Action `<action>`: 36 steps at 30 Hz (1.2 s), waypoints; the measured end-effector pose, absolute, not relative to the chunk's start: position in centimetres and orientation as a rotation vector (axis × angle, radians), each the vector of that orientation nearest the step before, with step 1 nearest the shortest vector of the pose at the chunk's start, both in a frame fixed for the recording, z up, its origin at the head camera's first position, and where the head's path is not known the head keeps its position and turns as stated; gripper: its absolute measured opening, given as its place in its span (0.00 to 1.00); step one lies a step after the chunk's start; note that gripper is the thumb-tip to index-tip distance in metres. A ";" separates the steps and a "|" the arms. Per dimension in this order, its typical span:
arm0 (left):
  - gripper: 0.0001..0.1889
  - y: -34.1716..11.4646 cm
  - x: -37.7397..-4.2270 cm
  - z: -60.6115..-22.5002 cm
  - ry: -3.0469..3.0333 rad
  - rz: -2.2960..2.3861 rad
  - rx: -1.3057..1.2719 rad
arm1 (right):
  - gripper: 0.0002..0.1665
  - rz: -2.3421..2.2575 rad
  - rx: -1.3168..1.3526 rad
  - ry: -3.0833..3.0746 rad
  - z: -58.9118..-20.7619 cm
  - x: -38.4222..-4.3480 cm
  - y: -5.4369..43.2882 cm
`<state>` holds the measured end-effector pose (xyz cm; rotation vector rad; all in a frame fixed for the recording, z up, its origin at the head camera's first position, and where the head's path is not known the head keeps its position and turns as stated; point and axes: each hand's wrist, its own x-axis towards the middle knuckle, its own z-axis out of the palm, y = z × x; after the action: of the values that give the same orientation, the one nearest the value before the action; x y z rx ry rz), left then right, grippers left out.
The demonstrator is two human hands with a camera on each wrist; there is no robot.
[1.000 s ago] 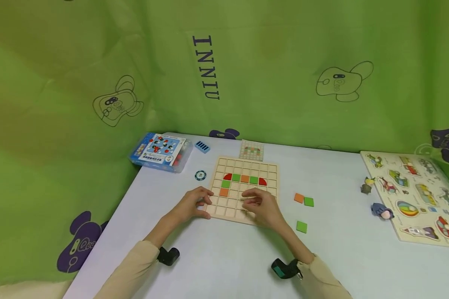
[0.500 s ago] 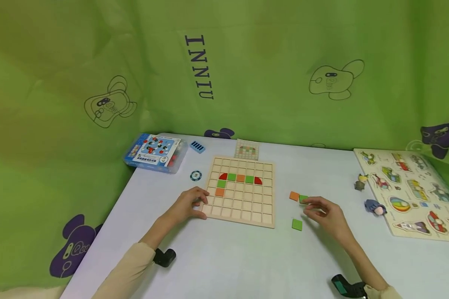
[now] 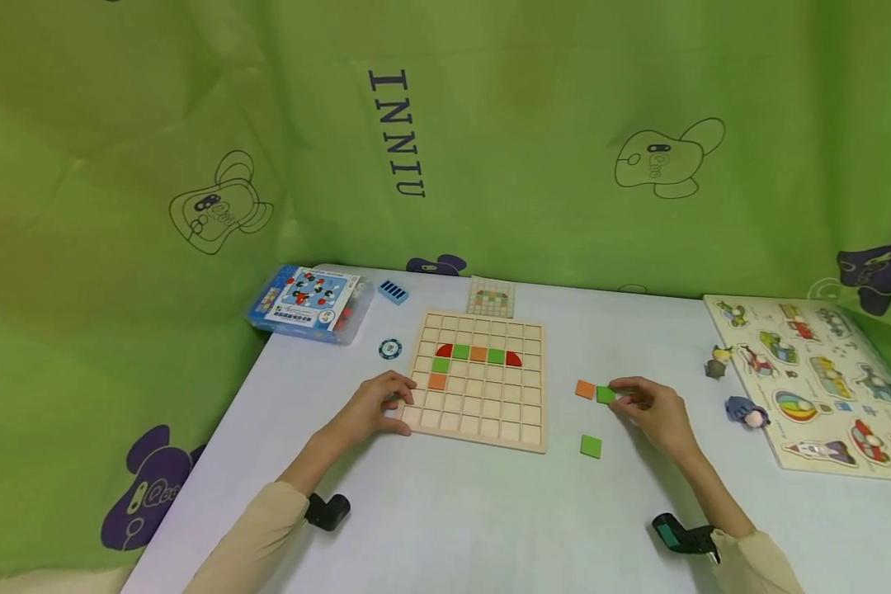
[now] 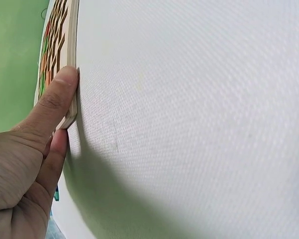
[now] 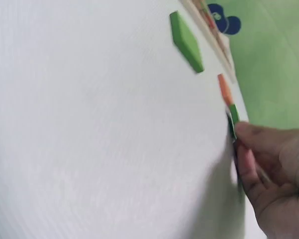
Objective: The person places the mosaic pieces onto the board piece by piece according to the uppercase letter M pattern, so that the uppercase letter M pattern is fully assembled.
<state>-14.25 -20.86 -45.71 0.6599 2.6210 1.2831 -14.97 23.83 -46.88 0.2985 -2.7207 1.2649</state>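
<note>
A wooden grid board (image 3: 483, 417) lies on the table, holding red rounded corner tiles and green and orange square tiles. My left hand (image 3: 374, 404) grips its near left corner; in the left wrist view the thumb (image 4: 57, 94) lies along the board edge and a finger touches the corner. My right hand (image 3: 655, 412) pinches the right edge of a green tile (image 3: 605, 395), and a shadow shows under the tile in the right wrist view. Beside it lies an orange tile (image 3: 585, 389). Another green tile (image 3: 591, 446) lies nearer to me.
A small pattern card (image 3: 491, 298) touches the board's far side. To the left are a round chip (image 3: 389, 349), a blue striped block (image 3: 393, 291) and a boxed molecule set (image 3: 310, 304). On the right lie two small figures (image 3: 747, 412) and a picture puzzle board (image 3: 809, 388).
My right hand has moved from above the board rightward to the loose tiles, and its fingers have closed on the green one. My left hand stays at the board's corner.
</note>
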 end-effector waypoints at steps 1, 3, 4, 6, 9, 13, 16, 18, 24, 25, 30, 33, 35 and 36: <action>0.19 -20.8 -14.3 -45.7 2.624 1.282 0.662 | 0.17 1.270 0.275 -2.718 -46.7 -14.9 23.8; 0.19 -20.9 -14.3 -45.7 2.635 1.265 0.667 | 0.17 1.299 0.227 -2.707 -46.4 -14.6 23.6; 0.18 -20.9 -14.3 -45.7 2.639 1.259 0.662 | 0.17 1.320 0.204 -2.701 -46.2 -14.5 23.5; 0.19 -20.9 -14.3 -45.6 2.644 1.250 0.658 | 0.17 1.359 0.161 -2.685 -45.9 -14.3 23.2; 0.19 -20.9 -14.3 -45.5 2.649 1.247 0.661 | 0.17 1.397 0.116 -2.661 -45.5 -14.2 22.4; 0.19 -20.9 -14.4 -45.6 2.668 1.236 0.689 | 0.17 1.396 0.074 -2.650 -45.3 -14.3 21.0; 0.19 -20.9 -14.5 -45.7 2.669 1.230 0.696 | 0.16 1.413 0.039 -2.638 -45.4 -14.5 19.8; 0.19 -20.9 -14.5 -45.8 2.663 1.230 0.694 | 0.16 1.436 0.033 -2.626 -45.5 -14.7 19.0; 0.19 -20.8 -14.4 -45.8 2.650 1.243 0.672 | 0.16 1.484 0.059 -2.612 -45.6 -15.5 16.4; 0.19 -20.8 -14.4 -45.8 2.652 1.243 0.671 | 0.16 1.493 0.066 -2.609 -45.6 -15.7 15.9; 0.19 -20.8 -14.4 -45.8 2.648 1.250 0.662 | 0.16 1.535 0.102 -2.593 -45.9 -16.3 13.7; 0.19 -20.7 -14.3 -45.8 2.639 1.254 0.653 | 0.16 1.560 0.122 -2.576 -46.0 -16.7 12.5; 0.19 -20.7 -14.3 -45.7 2.634 1.257 0.650 | 0.16 1.587 0.134 -2.564 -45.9 -16.8 11.7; 0.19 -20.7 -14.2 -45.7 2.634 1.257 0.651 | 0.16 1.596 0.139 -2.560 -45.9 -16.9 11.3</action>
<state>-14.25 -20.67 -45.69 0.6508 2.6341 1.2573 -16.90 11.30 -45.92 0.1385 -2.5599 1.5962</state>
